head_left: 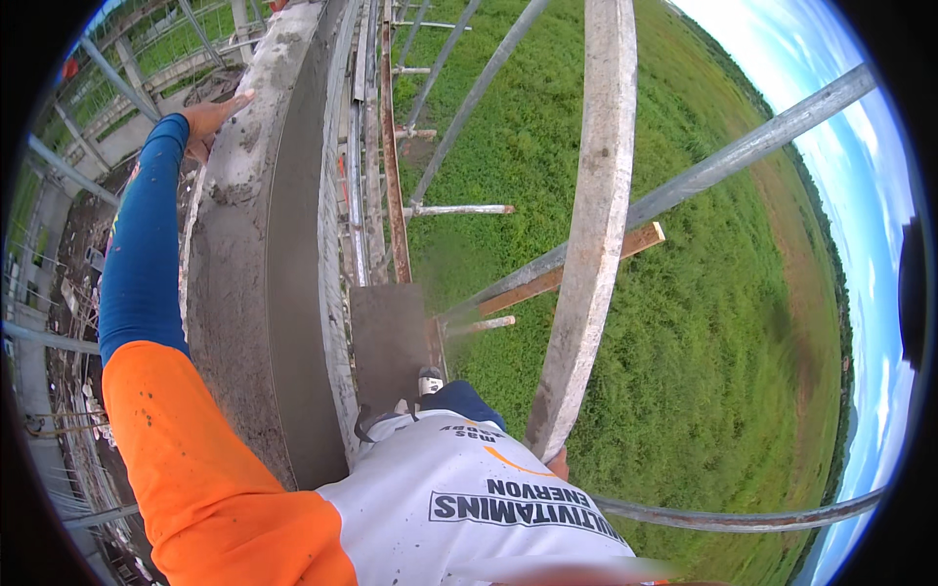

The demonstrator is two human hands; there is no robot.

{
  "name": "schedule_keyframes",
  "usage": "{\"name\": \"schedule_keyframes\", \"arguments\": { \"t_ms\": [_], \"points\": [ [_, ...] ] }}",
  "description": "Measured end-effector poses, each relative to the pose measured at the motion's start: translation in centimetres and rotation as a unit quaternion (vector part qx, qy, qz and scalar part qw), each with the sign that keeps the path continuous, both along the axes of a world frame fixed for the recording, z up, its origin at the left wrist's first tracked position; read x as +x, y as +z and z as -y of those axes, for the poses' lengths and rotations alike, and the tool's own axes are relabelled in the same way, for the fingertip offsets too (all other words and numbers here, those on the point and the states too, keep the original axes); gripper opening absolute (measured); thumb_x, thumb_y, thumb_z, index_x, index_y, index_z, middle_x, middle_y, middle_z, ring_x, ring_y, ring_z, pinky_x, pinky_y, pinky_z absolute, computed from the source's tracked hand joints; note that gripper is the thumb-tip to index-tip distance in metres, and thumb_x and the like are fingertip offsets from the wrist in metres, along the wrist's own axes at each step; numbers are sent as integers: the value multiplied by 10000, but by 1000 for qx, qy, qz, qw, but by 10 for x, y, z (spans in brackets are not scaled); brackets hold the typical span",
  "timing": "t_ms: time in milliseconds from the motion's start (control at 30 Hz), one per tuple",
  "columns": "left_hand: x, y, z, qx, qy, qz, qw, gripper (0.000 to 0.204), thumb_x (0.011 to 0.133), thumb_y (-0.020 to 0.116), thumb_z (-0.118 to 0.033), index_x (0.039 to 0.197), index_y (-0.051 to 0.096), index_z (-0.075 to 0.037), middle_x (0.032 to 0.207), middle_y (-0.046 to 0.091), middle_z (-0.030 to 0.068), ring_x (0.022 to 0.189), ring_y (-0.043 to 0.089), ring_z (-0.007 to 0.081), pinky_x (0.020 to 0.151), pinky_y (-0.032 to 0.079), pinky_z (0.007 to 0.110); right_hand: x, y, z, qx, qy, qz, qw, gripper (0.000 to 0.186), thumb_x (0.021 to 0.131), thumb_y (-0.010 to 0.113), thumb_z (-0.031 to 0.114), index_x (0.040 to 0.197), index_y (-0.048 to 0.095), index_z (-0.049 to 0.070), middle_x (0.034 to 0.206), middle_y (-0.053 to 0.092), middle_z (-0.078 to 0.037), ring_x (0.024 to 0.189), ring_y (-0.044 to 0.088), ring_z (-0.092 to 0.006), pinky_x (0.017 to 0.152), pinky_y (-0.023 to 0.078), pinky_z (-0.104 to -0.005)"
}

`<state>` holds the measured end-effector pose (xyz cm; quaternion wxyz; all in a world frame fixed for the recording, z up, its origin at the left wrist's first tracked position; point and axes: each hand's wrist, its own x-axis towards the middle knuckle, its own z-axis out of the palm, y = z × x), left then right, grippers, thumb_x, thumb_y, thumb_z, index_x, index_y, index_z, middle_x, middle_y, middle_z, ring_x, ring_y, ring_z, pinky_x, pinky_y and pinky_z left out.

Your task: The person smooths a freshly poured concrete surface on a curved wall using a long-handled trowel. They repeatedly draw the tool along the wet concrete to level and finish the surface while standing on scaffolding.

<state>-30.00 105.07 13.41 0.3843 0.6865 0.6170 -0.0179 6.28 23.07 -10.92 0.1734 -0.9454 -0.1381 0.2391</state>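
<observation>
A: Where is the left hand (217, 115)?
B: On the concrete wall (234, 259), at the far left edge of its rough top. The hand is open, with its fingers laid along the surface; I'd judge that it steadies the body.

A: And the right hand (559, 464)?
B: To the right of the wall, well apart from it, gripping the near end of the long pale bar (598, 195). Only a little of that hand shows, as the white shirt (469, 498) covers the rest.

A: Why hold the bar out there?
B: Probably to keep it off the wall's smooth grey face (301, 234), which looks freshly coated. Held by 1 end, it may well swing or tip.

A: What's underfoot?
B: Just right of the wall lies a narrow grey platform (389, 327), with 1 shoe (430, 381) showing at its near end. That footing would explain a hand on the wall.

A: Anything past the bar?
B: A steel pipe (752, 142) slants away from the wall, above the grass (703, 322).
</observation>
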Motion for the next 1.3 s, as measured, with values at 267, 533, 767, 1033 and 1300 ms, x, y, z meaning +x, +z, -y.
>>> {"name": "schedule_keyframes", "arguments": {
  "t_ms": [267,533,767,1033,1300],
  "points": [
    [10,-3,-31,64,-57,-143,986,1402,607,997,-187,1648,60,-252,944,714,232,1051,675,430,1004,512,492,32,-1,-94,35,84,-8,996,850,725,897,396,1274,458,-82,1008,703,-349,949,712,-491,809,579,-504],
    [-35,2,-1,285,-431,-290,806,1233,778,871,-92,1650,26,-303,1044,623,204,854,629,357,842,585,503,77,-24,-183,142,98,-6,985,718,767,852,292,1260,488,-82,1065,699,-329,1015,696,-473,868,550,-495],
    [-23,20,30,280,-402,-181,853,738,980,645,-124,1615,282,-226,969,619,249,876,596,375,896,519,457,144,-41,-277,105,93,18,990,744,791,838,261,1319,464,-106,1103,694,-333,1046,690,-470,887,545,-483],
    [11,54,68,118,-91,-96,984,823,1003,494,-625,1299,554,141,1255,604,325,1157,575,425,1060,423,408,175,-38,-355,135,101,-6,986,703,802,827,303,1283,487,-79,1084,696,-335,1022,685,-487,883,544,-491],
    [27,67,70,94,-56,-84,990,758,965,512,-682,942,505,75,829,434,163,808,438,271,797,413,388,187,-46,-405,149,109,-4,983,677,801,831,305,1243,496,-83,1048,695,-340,1003,686,-496,855,548,-503]
  ]
}}
